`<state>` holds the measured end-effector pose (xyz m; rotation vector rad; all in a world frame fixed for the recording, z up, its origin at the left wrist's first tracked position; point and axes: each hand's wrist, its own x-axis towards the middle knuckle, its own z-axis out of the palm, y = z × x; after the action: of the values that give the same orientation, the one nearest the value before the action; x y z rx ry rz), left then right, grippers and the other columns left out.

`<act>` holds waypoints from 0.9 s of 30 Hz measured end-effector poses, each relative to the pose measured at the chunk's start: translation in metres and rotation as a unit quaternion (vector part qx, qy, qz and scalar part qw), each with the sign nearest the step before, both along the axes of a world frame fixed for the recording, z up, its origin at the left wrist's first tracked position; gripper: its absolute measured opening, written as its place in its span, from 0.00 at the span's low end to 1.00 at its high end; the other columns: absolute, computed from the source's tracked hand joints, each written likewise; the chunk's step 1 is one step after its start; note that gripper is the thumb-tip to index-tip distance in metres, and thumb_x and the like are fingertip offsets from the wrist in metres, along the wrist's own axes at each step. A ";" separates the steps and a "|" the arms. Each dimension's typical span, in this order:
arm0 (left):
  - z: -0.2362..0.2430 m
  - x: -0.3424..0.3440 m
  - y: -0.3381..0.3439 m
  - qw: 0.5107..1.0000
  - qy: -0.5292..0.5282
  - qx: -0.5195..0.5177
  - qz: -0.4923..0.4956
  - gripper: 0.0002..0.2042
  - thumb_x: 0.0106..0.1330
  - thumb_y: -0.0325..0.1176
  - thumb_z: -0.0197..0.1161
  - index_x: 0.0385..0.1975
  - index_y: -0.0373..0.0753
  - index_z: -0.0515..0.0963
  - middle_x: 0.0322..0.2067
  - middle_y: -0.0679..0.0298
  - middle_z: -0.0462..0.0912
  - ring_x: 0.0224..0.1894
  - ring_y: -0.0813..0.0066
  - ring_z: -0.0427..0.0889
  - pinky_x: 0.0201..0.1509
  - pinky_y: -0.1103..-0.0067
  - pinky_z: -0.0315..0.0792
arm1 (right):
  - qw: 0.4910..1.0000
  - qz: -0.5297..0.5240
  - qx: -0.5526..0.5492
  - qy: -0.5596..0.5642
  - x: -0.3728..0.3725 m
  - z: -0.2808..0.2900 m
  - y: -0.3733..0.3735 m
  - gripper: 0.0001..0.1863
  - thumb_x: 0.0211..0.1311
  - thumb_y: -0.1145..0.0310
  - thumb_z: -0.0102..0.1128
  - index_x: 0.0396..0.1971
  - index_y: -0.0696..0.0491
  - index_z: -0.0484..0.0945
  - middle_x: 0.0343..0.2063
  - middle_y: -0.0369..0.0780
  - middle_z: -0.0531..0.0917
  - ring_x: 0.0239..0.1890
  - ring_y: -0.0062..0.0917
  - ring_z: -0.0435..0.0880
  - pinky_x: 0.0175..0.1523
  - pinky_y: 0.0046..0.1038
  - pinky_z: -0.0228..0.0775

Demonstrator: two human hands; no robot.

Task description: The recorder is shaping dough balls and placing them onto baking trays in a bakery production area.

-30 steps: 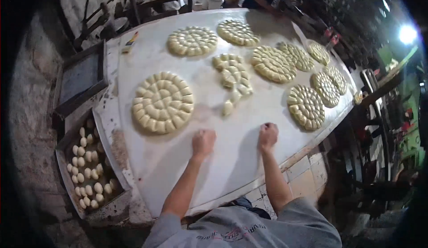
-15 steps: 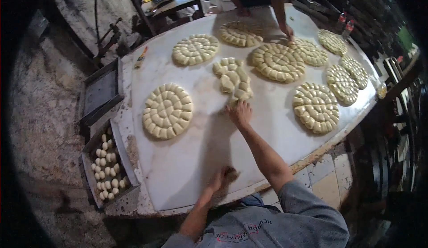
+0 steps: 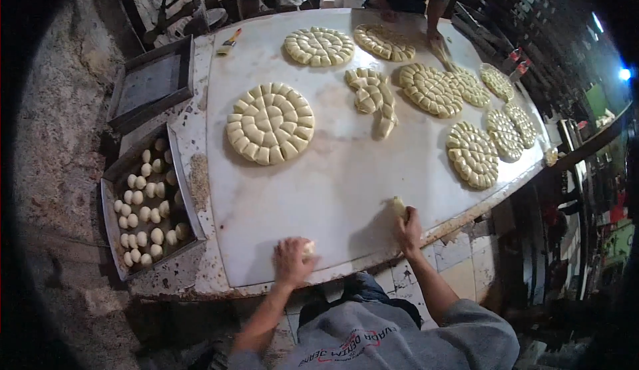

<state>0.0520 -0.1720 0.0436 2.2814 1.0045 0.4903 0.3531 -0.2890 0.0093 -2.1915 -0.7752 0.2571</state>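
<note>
My right hand is closed round a small pale piece of dough, which sticks out past the fingers near the table's front edge. To its left, my left hand cups another dough piece against the tabletop; this hand is slightly blurred. Farther off, mid-table, lies a partly taken-apart cluster of cut dough, with one strip trailing toward me. A round slab of dough, cut into wedges and rings, rests whole to the left of it.
More cut dough rounds cover the right and far side of the white table. A tray of dough balls, an empty-looking tray and a brush are at the left. Across the table, a person's hand reaches down at the dough.
My right hand has drawn back from the dough cluster toward me, bringing a piece with it. The left hand has moved left along the front edge. The view has shifted.
</note>
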 end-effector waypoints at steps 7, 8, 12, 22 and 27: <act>-0.048 0.092 0.103 0.962 -0.078 0.119 0.233 0.07 0.48 0.36 0.64 0.22 0.43 0.76 0.28 0.61 0.77 0.35 0.60 0.74 0.41 0.69 0.67 | 0.971 -0.004 -0.047 -0.236 0.047 0.008 0.103 0.19 0.50 0.56 0.58 0.37 0.55 0.72 0.37 0.46 0.73 0.46 0.39 0.68 0.53 0.40 0.57; -0.050 0.114 0.101 0.955 -0.104 0.132 0.245 0.05 0.48 0.35 0.63 0.18 0.43 0.75 0.25 0.62 0.77 0.32 0.60 0.75 0.38 0.69 0.68 | 0.980 -0.038 -0.054 -0.186 0.046 0.006 0.120 0.17 0.50 0.58 0.57 0.34 0.55 0.74 0.37 0.46 0.73 0.46 0.39 0.68 0.53 0.39 0.58; -0.042 0.158 0.039 0.980 -0.003 0.091 0.176 0.03 0.49 0.32 0.60 0.20 0.41 0.76 0.27 0.59 0.77 0.32 0.58 0.75 0.39 0.67 0.69 | 0.978 0.104 -0.026 -0.180 0.005 0.008 0.129 0.09 0.49 0.65 0.57 0.28 0.54 0.75 0.34 0.45 0.74 0.43 0.41 0.68 0.49 0.40 0.59; -0.036 0.031 0.067 0.914 0.068 0.242 0.317 0.06 0.44 0.30 0.60 0.20 0.40 0.70 0.26 0.57 0.71 0.34 0.55 0.71 0.35 0.62 0.65 | 0.925 0.237 0.018 -0.295 0.099 0.004 0.064 0.14 0.46 0.67 0.61 0.33 0.55 0.73 0.33 0.46 0.72 0.40 0.40 0.69 0.47 0.41 0.60; -0.052 0.141 0.123 0.895 -0.040 0.144 0.421 0.03 0.41 0.27 0.58 0.12 0.40 0.72 0.22 0.57 0.75 0.31 0.55 0.74 0.34 0.63 0.66 | 0.976 0.118 -0.022 -0.182 0.098 0.012 0.152 0.09 0.49 0.69 0.55 0.29 0.56 0.76 0.33 0.45 0.75 0.38 0.39 0.70 0.47 0.36 0.61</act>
<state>0.1933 -0.0494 -0.0082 1.9258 1.9771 1.1321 0.4514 -0.1373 0.0211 -2.2162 -1.2474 -0.0140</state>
